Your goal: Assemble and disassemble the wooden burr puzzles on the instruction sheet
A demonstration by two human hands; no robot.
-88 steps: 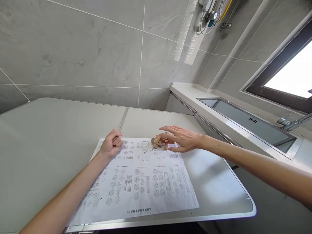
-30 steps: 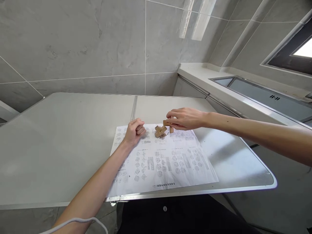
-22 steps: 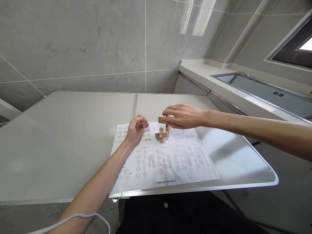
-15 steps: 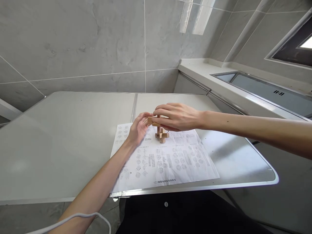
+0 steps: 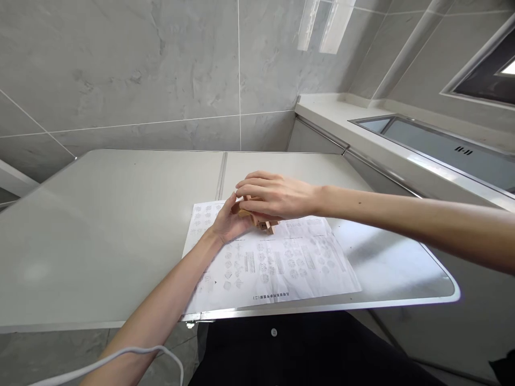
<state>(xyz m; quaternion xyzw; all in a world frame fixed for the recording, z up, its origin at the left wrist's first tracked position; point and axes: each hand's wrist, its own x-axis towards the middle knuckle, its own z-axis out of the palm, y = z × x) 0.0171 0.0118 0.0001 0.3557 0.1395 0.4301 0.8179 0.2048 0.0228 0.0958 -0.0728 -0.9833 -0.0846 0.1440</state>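
A small wooden interlocking puzzle (image 5: 263, 222) sits between both my hands above a printed instruction sheet (image 5: 277, 262) on the grey folding table (image 5: 112, 225). My right hand (image 5: 277, 195) covers it from above, fingers closed round the wooden pieces. My left hand (image 5: 231, 222) cups it from the left, fingers curled against the wood. Most of the puzzle is hidden by the hands; only a corner shows below my right palm.
Grey tiled wall behind the table. A counter with a steel sink (image 5: 434, 145) runs along the right. The table's rounded front right corner (image 5: 450, 292) is near. A white cable (image 5: 120, 356) hangs by my left forearm.
My right hand lifted wooden pieces off the sheet and brought them left. My left hand opened from a fist and closed in on the puzzle, so both hands now hold it together.
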